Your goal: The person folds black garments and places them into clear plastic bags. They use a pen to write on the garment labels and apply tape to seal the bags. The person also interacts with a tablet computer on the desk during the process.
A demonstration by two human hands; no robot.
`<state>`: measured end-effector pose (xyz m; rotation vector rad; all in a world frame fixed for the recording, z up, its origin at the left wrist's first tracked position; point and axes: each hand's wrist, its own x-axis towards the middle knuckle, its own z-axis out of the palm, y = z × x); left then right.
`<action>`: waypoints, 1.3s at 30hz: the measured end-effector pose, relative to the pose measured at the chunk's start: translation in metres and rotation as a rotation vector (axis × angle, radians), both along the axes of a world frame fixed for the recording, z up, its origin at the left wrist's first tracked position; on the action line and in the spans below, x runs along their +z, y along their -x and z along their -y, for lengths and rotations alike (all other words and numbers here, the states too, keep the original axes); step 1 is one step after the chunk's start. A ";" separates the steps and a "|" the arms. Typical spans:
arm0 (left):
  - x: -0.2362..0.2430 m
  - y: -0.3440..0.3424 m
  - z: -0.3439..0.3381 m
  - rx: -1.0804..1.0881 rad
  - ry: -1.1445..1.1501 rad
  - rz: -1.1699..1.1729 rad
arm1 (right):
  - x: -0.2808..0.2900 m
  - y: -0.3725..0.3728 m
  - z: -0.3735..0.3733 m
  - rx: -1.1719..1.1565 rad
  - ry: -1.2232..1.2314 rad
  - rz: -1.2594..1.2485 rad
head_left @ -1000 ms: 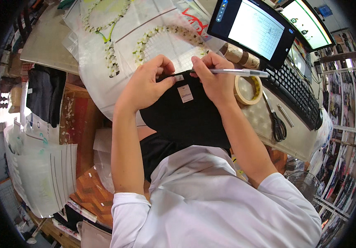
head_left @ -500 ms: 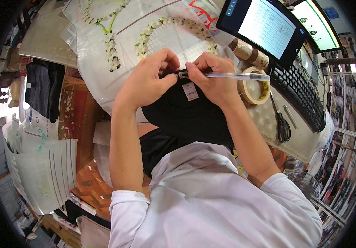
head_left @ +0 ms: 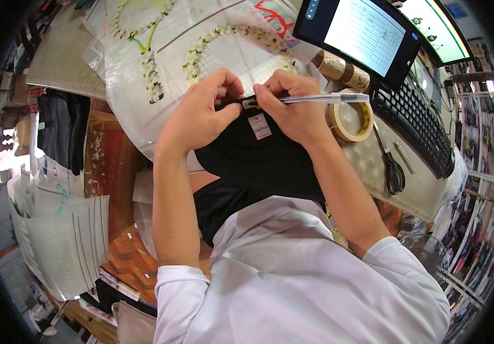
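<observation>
A piece of black cloth, seemingly a garment (head_left: 253, 163), lies over my lap, its upper edge raised between both hands. My left hand (head_left: 201, 114) is closed, its thumb and fingers pinching that edge. Across from it, my right hand (head_left: 294, 109) is closed too, with a clear pen (head_left: 334, 98) held in it, pointing right. Its thumb and forefinger also meet the cloth's edge, near a small light label at the neckline. Below them hangs a white printed tag (head_left: 260, 126) on the black cloth. The fingertips partly hide what is pinched.
Clear plastic over the table (head_left: 126, 109) lies under white-flower designs (head_left: 195, 57). To the right are a tape roll (head_left: 339, 135), black-handled scissors (head_left: 395, 175), a keyboard (head_left: 413, 129) and a screen (head_left: 364, 37). Folded dark cloth (head_left: 57, 132) sits at left; a wire fan (head_left: 425, 252) stands lower right.
Both hands keep their hold on the cloth's edge and the pen stays in my right hand. The right thumb has shifted slightly, and the tag has turned a little.
</observation>
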<state>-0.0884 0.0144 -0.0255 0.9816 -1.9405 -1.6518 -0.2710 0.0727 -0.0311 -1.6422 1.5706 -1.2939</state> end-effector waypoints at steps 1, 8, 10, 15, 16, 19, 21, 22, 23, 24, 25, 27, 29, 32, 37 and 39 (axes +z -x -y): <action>0.000 0.000 0.000 0.000 0.004 0.005 | -0.001 0.000 0.000 0.006 -0.004 -0.001; 0.004 0.000 -0.002 0.005 -0.012 -0.004 | 0.001 0.001 0.000 -0.001 -0.014 -0.043; 0.001 0.000 -0.001 -0.003 -0.012 -0.025 | 0.001 0.001 0.000 0.008 -0.003 -0.055; 0.003 0.001 -0.002 0.004 -0.018 -0.036 | -0.002 0.003 0.001 -0.005 -0.007 0.024; 0.004 0.002 -0.003 0.008 -0.019 -0.035 | -0.002 0.003 0.001 0.001 -0.002 -0.017; 0.002 0.001 -0.002 0.012 -0.025 -0.040 | -0.001 0.004 0.001 -0.005 -0.017 0.002; 0.002 0.001 -0.002 0.012 -0.024 -0.041 | 0.002 0.002 0.000 -0.004 -0.036 0.037; 0.002 0.001 -0.002 0.012 -0.020 -0.038 | 0.002 0.001 0.000 -0.004 -0.045 0.054; 0.002 0.002 -0.002 0.012 -0.017 -0.036 | 0.001 0.002 0.000 0.002 -0.042 0.051; 0.002 0.001 -0.002 0.011 -0.008 -0.024 | -0.001 0.003 0.001 0.008 -0.038 0.050; 0.003 0.002 -0.002 0.009 0.002 -0.011 | -0.002 0.003 0.001 0.013 -0.035 0.048; 0.002 0.001 -0.001 0.009 0.006 -0.007 | -0.001 0.004 0.000 0.004 -0.038 0.055; 0.000 0.001 -0.001 0.010 -0.005 -0.022 | 0.000 0.004 0.001 0.002 -0.030 0.054; -0.001 0.001 -0.002 0.018 -0.016 -0.039 | -0.001 0.004 0.002 0.019 -0.005 0.046; -0.003 0.002 -0.001 0.046 -0.017 -0.060 | -0.004 0.005 0.002 0.012 -0.002 0.050; -0.001 0.002 -0.001 0.036 -0.025 -0.052 | -0.003 0.005 0.003 -0.006 -0.009 0.099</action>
